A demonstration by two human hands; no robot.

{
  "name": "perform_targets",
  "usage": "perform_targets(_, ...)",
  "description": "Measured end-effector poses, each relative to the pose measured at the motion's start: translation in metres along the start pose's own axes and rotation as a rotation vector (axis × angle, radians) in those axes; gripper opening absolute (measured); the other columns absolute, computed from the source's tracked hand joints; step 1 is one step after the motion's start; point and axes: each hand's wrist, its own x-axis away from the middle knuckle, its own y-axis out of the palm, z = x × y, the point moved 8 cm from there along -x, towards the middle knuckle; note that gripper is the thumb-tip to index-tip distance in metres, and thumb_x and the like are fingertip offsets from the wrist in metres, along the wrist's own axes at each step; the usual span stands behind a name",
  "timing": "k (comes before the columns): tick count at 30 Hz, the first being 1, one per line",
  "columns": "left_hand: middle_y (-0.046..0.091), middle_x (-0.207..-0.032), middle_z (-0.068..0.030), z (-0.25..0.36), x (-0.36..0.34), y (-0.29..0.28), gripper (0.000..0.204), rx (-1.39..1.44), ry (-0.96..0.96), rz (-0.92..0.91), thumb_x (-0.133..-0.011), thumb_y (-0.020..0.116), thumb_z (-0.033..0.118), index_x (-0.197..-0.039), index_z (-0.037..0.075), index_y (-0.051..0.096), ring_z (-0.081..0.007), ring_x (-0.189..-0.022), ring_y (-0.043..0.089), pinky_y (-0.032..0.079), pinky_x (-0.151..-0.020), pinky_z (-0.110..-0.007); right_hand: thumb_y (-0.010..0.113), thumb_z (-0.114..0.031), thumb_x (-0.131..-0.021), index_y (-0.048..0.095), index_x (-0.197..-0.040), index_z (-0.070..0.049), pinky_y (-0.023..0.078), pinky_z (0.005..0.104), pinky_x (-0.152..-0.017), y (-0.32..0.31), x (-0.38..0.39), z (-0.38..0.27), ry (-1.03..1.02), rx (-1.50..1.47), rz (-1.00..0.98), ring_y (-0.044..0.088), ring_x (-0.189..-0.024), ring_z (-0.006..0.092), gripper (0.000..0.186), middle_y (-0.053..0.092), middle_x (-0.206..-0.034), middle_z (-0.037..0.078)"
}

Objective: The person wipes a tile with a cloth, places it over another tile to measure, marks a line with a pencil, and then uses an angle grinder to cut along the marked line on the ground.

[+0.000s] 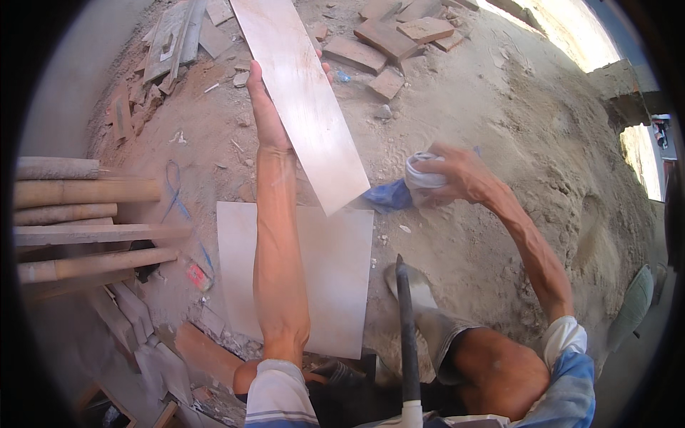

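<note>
My left hand [268,118] is closed around a long, narrow strip of pale tile [307,100], with the thumb along its left edge and fingertips showing at the right. The strip slants from the top of the view down toward the middle. Crumpled white and blue cloth [426,172] is bunched in my right hand [462,172], low over the sandy ground and apart from the strip. Under my left forearm lies a larger pale tile [335,278], flat on the ground and partly covered by that arm.
Reddish bricks [389,41] lie scattered at the far side. Bamboo poles and boards [93,192] jut in from the left, above stacked tile pieces [135,321]. A dark rod [407,321] of unclear kind rises near my right knee. Loose sand [528,143] slopes along the right.
</note>
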Motion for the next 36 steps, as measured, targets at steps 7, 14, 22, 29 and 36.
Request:
perform_targets(7, 0.059, -0.147, -0.0204, -0.023, 0.024, 0.022, 0.091, 0.195, -0.031, -0.022, -0.105, 0.043, 0.074, -0.160, 0.002, 0.043, -0.0304, -0.133, 0.063, 0.054, -0.114, -0.044, 0.095, -0.024, -0.076, 0.078, -0.132, -0.027, 0.059, 0.0457, -0.091, -0.029, -0.032, -0.128, -0.366, 0.015, 0.698, 0.067, -0.118, 0.0321, 0.058, 0.065, -0.135, 0.015)
perform_targets(14, 0.063, -0.146, -0.0160, -0.064, 0.094, 0.033, 0.084, 0.231, -0.104, 0.336, -0.111, 0.034, 0.071, -0.156, 0.003, 0.051, -0.0262, -0.133, 0.064, 0.052, -0.111, -0.041, 0.092, -0.029, -0.082, 0.074, -0.136, -0.027, 0.061, 0.0419, -0.088, -0.084, -0.128, -0.130, -0.424, 0.129, 0.925, 0.069, -0.111, 0.0297, 0.057, 0.062, -0.131, 0.013)
perform_targets(22, 0.069, -0.129, -0.0186, -0.063, 0.134, 0.056, 0.094, 0.279, -0.320, 0.097, -0.105, 0.036, 0.080, -0.152, 0.001, 0.052, -0.0242, -0.106, 0.073, 0.064, -0.085, -0.038, 0.081, -0.025, -0.092, 0.074, -0.131, -0.016, 0.057, 0.0458, -0.095, -0.161, -0.221, -0.114, -0.173, -0.007, 0.840, 0.066, -0.116, 0.0354, 0.040, 0.060, -0.133, 0.018)
perform_targets(29, 0.059, -0.147, -0.0119, -0.033, 0.140, -0.007, 0.076, 0.269, -0.168, 0.335, -0.111, 0.038, 0.068, -0.159, 0.009, 0.047, -0.0235, -0.129, 0.063, 0.055, -0.106, -0.039, 0.089, -0.022, -0.084, 0.074, -0.134, -0.027, 0.062, 0.0404, -0.086, -0.024, -0.121, -0.206, -0.470, 0.018, 0.676, 0.068, -0.108, 0.0255, 0.052, 0.060, -0.130, 0.011)
perform_targets(36, 0.060, -0.151, -0.0130, -0.045, 0.118, -0.021, 0.078, 0.283, -0.164, 0.209, -0.107, 0.049, 0.068, -0.159, 0.011, 0.049, -0.0281, -0.138, 0.061, 0.056, -0.113, -0.045, 0.090, -0.025, -0.085, 0.074, -0.137, -0.027, 0.064, 0.0412, -0.088, -0.031, -0.119, -0.138, -0.251, -0.065, 0.641, 0.072, -0.111, 0.0313, 0.054, 0.062, -0.131, 0.014)
